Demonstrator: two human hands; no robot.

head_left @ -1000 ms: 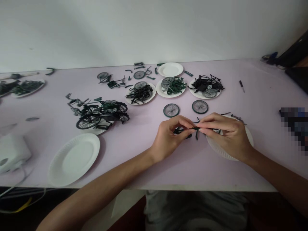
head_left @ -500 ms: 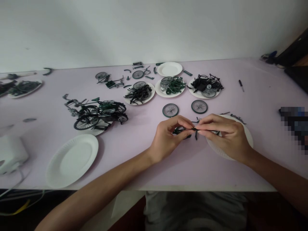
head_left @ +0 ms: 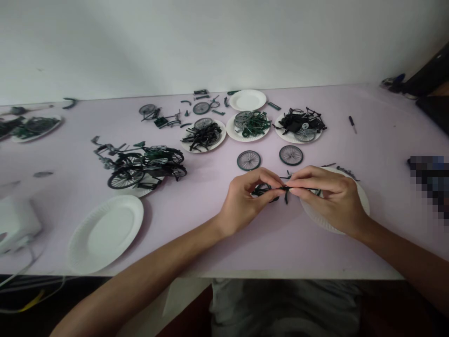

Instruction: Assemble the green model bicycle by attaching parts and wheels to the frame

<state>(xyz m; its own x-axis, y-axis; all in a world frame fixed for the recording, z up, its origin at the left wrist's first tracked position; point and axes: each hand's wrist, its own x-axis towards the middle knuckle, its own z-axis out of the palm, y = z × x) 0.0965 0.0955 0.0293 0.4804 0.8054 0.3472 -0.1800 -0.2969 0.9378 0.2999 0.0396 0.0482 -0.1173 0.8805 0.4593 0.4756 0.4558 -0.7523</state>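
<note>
My left hand (head_left: 242,201) and my right hand (head_left: 328,199) meet fingertip to fingertip over the table. Both pinch a thin dark bicycle part (head_left: 286,195), much of it hidden by the fingers. Beyond them lie two loose spoked wheels, one on the left (head_left: 249,160) and one on the right (head_left: 291,155). Beneath my right hand is a white paper plate (head_left: 360,203), with small dark parts at its far edge.
Model bicycles (head_left: 143,164) stand at the left behind an oval-looking white plate (head_left: 105,234). Farther back, plates hold black parts (head_left: 203,136), green parts (head_left: 256,124) and more black parts (head_left: 301,122). A screwdriver (head_left: 352,124) lies at the right; a white device (head_left: 17,224) is far left.
My right fingers have shifted very slightly around the dark part. Otherwise the hands and objects look the same.
</note>
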